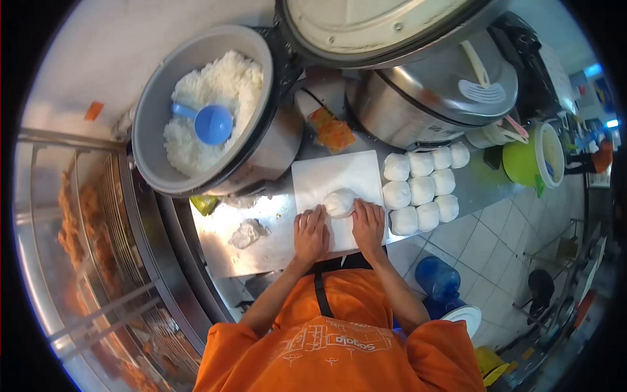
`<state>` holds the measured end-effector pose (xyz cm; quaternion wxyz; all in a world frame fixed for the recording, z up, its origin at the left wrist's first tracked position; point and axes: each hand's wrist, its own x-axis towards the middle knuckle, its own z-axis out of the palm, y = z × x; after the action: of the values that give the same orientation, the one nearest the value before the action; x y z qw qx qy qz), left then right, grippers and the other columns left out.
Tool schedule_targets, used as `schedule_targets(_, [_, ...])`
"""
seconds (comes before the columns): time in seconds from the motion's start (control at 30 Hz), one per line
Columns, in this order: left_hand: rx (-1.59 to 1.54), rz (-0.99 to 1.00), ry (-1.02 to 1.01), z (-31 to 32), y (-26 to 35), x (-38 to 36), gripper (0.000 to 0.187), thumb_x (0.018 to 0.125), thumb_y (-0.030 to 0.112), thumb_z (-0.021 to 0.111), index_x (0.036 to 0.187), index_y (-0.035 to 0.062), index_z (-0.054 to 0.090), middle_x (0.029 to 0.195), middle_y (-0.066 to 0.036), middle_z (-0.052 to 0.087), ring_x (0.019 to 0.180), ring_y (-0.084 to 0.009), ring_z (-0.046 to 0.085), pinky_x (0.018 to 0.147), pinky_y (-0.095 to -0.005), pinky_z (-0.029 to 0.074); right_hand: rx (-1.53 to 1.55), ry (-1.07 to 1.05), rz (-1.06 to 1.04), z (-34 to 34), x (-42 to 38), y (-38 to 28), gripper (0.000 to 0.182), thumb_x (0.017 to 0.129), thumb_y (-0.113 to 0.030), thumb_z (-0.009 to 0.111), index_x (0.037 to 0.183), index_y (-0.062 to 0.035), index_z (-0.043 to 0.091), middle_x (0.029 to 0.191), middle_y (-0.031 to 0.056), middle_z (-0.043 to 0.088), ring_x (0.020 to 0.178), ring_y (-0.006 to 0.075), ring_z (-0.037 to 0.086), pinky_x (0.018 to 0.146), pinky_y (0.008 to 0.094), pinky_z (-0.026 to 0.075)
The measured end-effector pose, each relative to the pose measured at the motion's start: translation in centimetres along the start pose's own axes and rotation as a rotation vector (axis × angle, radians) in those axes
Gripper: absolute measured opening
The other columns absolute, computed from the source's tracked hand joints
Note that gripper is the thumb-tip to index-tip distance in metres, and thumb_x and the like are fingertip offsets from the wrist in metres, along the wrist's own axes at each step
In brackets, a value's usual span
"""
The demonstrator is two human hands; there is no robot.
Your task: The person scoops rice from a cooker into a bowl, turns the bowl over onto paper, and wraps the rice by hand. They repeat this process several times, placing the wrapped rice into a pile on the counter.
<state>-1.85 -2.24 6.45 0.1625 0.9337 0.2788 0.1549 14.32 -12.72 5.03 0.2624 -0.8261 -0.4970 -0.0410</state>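
Observation:
A rounded white paper-wrapped rice bundle (340, 203) rests on the white paper sheets (336, 171) in front of me. My left hand (309, 234) presses its closed-in fingertips against the bundle's lower left side. On the opposite side, my right hand (369, 225) has its fingers curled against the bundle's right edge. Both palms face down over the paper. Just right of the sheets stand several finished-looking white bundles (422, 189) in close rows. A crumpled clear plastic piece (248, 233) lies left of my left hand on the metal table (228, 256).
At the back left, an open rice cooker (149, 157) holds white rice (225, 78) and a blue scoop (213, 125). A closed steel cooker (398, 108) carries a white slotted spatula (482, 90). A green bucket (529, 157) stands far right. A glass-sided cabinet with fried food (98, 242) borders the left.

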Motion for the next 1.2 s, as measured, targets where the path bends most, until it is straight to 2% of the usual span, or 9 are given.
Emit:
schedule_targets(0.1, [-0.039, -0.042, -0.056, 0.4, -0.1, 0.0, 0.056, 0.083, 0.014, 0.066, 0.137, -0.0021, 0.059, 0.141, -0.014, 0.058, 0.128, -0.0338, 0.050, 0.113, -0.0519, 0.034, 0.145, 0.048, 0.138, 0.5, 0.4, -2.1, 0.045, 0.089, 0.000, 0.069, 0.133, -0.0009, 0.060, 0.124, 0.0141, 0.066, 0.112, 0.0328, 0.065, 0.101, 0.0458, 0.049])
schedule_targets(0.2, [-0.064, -0.024, -0.037, 0.4, -0.2, -0.5, 0.054, 0.084, 0.013, 0.065, 0.135, -0.0022, 0.060, 0.142, -0.014, 0.057, 0.129, -0.0357, 0.049, 0.112, -0.0522, 0.033, 0.958, 0.114, 0.532, 1.0, 1.7, -3.9, 0.036, 0.096, -0.006, 0.060, 0.130, 0.0050, 0.059, 0.117, 0.0230, 0.067, 0.114, 0.0386, 0.067, 0.097, 0.0468, 0.054])
schedule_targets(0.3, [-0.049, -0.007, -0.067, 0.2, -0.3, -0.4, 0.052, 0.084, 0.012, 0.064, 0.134, -0.0027, 0.060, 0.143, -0.015, 0.056, 0.129, -0.0369, 0.048, 0.112, -0.0526, 0.033, 0.986, -0.114, 0.743, 1.0, 4.5, -3.0, 0.048, 0.099, -0.028, 0.061, 0.133, 0.0066, 0.058, 0.118, 0.0234, 0.069, 0.115, 0.0388, 0.067, 0.098, 0.0459, 0.053])
schedule_targets(0.43, [-0.066, 0.035, -0.048, -0.1, -0.3, -0.4, 0.051, 0.086, 0.011, 0.063, 0.135, -0.0033, 0.059, 0.142, -0.015, 0.056, 0.128, -0.0374, 0.049, 0.111, -0.0536, 0.034, 0.181, -0.504, 0.571, 2.1, 9.4, -4.7, 0.066, 0.099, -0.053, 0.055, 0.126, 0.0068, 0.060, 0.100, 0.0283, 0.071, 0.104, 0.0416, 0.070, 0.087, 0.0476, 0.055])
schedule_targets(0.53, [-0.128, -0.001, -0.055, 0.1, -0.4, -0.2, 0.049, 0.087, 0.012, 0.063, 0.133, -0.0026, 0.060, 0.139, -0.017, 0.057, 0.128, -0.0390, 0.048, 0.111, -0.0537, 0.033, -0.106, -0.209, 0.368, 4.4, 8.5, -5.6, 0.057, 0.099, -0.049, 0.057, 0.120, 0.0039, 0.060, 0.092, 0.0288, 0.071, 0.089, 0.0418, 0.073, 0.079, 0.0495, 0.056])
schedule_targets(0.73, [-0.223, -0.463, -0.114, -4.4, 2.8, 1.6, 0.054, 0.111, 0.039, 0.035, 0.140, 0.0010, 0.060, 0.146, -0.020, 0.048, 0.135, -0.0376, 0.040, 0.114, -0.0525, 0.028, 0.422, -0.123, 0.507, 1.0, 8.3, -6.7, 0.041, 0.095, -0.036, 0.068, 0.116, -0.0028, 0.059, 0.100, 0.0227, 0.071, 0.089, 0.0418, 0.072, 0.076, 0.0476, 0.057])
schedule_targets(0.9, [-0.758, -0.559, 0.150, -11.3, 9.2, 5.2, 0.059, 0.114, 0.040, 0.031, 0.153, -0.0036, 0.040, 0.154, -0.020, 0.045, 0.148, -0.0318, 0.036, 0.123, -0.0411, 0.024, 0.855, 0.456, 0.307, -7.6, 11.0, -10.1, 0.031, 0.092, -0.020, 0.075, 0.114, -0.0024, 0.061, 0.100, 0.0166, 0.068, 0.084, 0.0339, 0.070, 0.072, 0.0390, 0.055])
schedule_targets(0.93, [-0.847, -0.550, 0.188, -12.9, 11.9, 6.5, 0.059, 0.114, 0.039, 0.034, 0.153, -0.0039, 0.040, 0.154, -0.020, 0.045, 0.146, -0.0305, 0.040, 0.121, -0.0406, 0.028, 0.928, 0.502, 0.284, -9.0, 11.2, -10.0, 0.030, 0.095, -0.020, 0.071, 0.114, -0.0007, 0.060, 0.097, 0.0149, 0.066, 0.080, 0.0247, 0.066, 0.073, 0.0346, 0.053])
schedule_targets(1.2, [-1.323, -0.437, -0.070, -6.1, 22.0, 12.8, 0.032, 0.106, 0.020, 0.060, 0.128, -0.0032, 0.058, 0.118, -0.007, 0.065, 0.109, -0.0137, 0.060, 0.096, -0.0297, 0.047, 0.792, 0.630, 0.316, -18.1, 8.9, 4.8, 0.027, 0.102, -0.024, 0.056, 0.113, 0.0004, 0.060, 0.100, 0.0107, 0.061, 0.088, 0.0227, 0.060, 0.085, 0.0333, 0.048])
